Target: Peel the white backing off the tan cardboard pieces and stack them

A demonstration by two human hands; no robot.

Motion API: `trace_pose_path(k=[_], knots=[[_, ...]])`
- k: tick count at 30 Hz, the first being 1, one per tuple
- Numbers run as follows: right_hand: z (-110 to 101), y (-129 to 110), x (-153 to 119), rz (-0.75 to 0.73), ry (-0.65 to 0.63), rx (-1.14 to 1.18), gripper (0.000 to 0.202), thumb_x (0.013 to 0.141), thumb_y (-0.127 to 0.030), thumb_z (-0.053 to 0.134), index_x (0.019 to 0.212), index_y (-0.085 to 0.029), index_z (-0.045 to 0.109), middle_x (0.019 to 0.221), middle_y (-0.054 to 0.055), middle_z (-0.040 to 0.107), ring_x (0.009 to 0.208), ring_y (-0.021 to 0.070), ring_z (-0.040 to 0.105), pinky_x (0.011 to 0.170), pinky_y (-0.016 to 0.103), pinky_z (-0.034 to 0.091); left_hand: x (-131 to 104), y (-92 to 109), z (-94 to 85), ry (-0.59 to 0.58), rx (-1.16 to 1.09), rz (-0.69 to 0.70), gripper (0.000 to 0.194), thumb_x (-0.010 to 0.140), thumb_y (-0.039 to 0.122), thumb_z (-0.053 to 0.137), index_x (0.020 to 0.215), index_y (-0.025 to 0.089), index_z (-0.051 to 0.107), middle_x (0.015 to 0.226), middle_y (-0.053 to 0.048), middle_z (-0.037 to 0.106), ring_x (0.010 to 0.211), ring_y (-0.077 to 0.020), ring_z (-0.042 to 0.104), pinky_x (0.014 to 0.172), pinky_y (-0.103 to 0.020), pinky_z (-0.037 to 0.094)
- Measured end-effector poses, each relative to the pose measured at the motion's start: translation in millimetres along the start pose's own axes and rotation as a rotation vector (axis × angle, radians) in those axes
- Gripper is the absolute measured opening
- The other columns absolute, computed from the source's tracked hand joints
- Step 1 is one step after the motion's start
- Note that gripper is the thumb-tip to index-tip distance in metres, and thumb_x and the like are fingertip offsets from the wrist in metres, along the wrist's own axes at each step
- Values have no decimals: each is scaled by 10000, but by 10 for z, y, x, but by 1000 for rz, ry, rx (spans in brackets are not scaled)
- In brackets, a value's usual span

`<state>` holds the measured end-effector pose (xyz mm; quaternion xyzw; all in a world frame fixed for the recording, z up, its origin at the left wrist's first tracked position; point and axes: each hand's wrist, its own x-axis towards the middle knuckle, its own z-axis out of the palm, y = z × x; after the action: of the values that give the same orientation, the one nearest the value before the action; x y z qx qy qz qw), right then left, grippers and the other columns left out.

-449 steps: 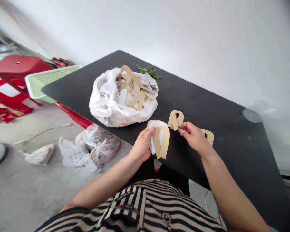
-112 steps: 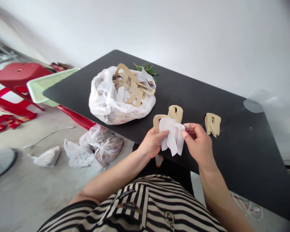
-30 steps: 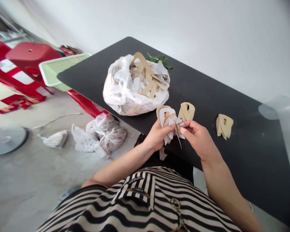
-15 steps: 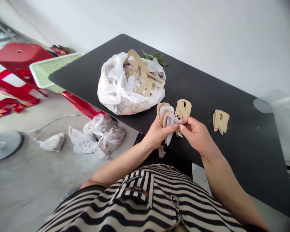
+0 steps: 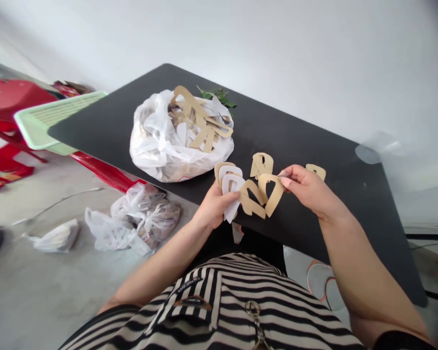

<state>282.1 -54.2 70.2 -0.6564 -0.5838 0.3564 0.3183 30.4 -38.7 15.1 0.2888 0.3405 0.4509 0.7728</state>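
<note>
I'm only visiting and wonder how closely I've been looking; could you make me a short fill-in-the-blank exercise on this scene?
The left hand holds several cutouts, some tan and the others ____. On the black table, just behind the plastic bag, lie some green ____. The stool near the pale green basket is ____. The person's top has a pattern of dark and light ____.

Missing words: white; leaves; red; stripes.

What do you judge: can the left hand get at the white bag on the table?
Probably yes: nothing stands between the left hand and the white bag, though the cut-outs in its grip may hamper it.
</note>
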Motion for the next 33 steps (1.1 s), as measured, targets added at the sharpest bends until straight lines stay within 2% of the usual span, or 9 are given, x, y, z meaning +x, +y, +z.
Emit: trace_pose_path(k=[5,12,15,18,22,24,26,29,33], knots=[[-193,261,427,-12,-4,-130,210,875,-413,638,982,-233,661,836,22,696,782,204,643,757,383,534,-57,116,-184,34,3,-21,541,658,201,871,1126,178,602,881,-14,715,735,-175,688,725,-305,554],[-153,345,1110,-15,-86,-70,197,878,-381,621,960,-204,648,828,28,686,762,188,630,758,361,521,-46,218,-289,60,-14,-78,496,661,219,887,1087,165,640,900,-40,740,757,-196,713,728,-319,580],[-164,334,1294,-16,-26,-292,183,888,-313,591,987,-188,678,914,75,708,827,218,652,823,393,513,-11,227,-282,40,-22,-91,494,664,220,888,1093,160,649,916,-54,750,761,-197,717,746,-326,584],[-102,203,1183,-118,127,-619,240,902,-285,571,1080,-197,707,1116,128,692,917,261,656,847,421,494,21,227,-271,31,-45,-89,518,661,215,891,1112,163,643,934,-56,752,779,-202,721,776,-336,582],[136,-94,702,-317,130,-555,241,974,-351,531,1133,-251,682,1180,93,685,878,223,669,812,373,498,51,208,-255,40,-29,-51,525,663,203,887,1124,171,637,931,-41,748,789,-194,718,797,-330,572],[237,-138,548,-323,167,-578,226,981,-362,525,1130,-257,660,1194,88,686,899,231,670,764,362,488,59,191,-245,36,-14,-35,525,669,201,882,1130,172,632,942,-43,748,801,-196,719,807,-334,569],[260,-56,537,-261,243,-674,204,972,-332,515,1104,-246,645,1170,102,693,949,266,661,719,366,467,57,174,-234,36,1,-32,514,674,205,879,1124,169,633,953,-48,748,811,-201,721,809,-335,566],[154,183,674,-125,304,-761,187,947,-281,504,1065,-227,638,1087,123,717,936,295,651,692,377,447,34,154,-225,43,8,-26,499,673,212,880,1108,167,639,944,-46,747,795,-195,717,792,-324,562],[38,333,784,-95,337,-686,223,942,-297,507,1118,-241,633,1097,111,740,922,297,670,731,398,475,-15,139,-236,55,-11,-13,514,656,216,894,1101,168,641,918,-41,748,770,-191,713,777,-319,566]])
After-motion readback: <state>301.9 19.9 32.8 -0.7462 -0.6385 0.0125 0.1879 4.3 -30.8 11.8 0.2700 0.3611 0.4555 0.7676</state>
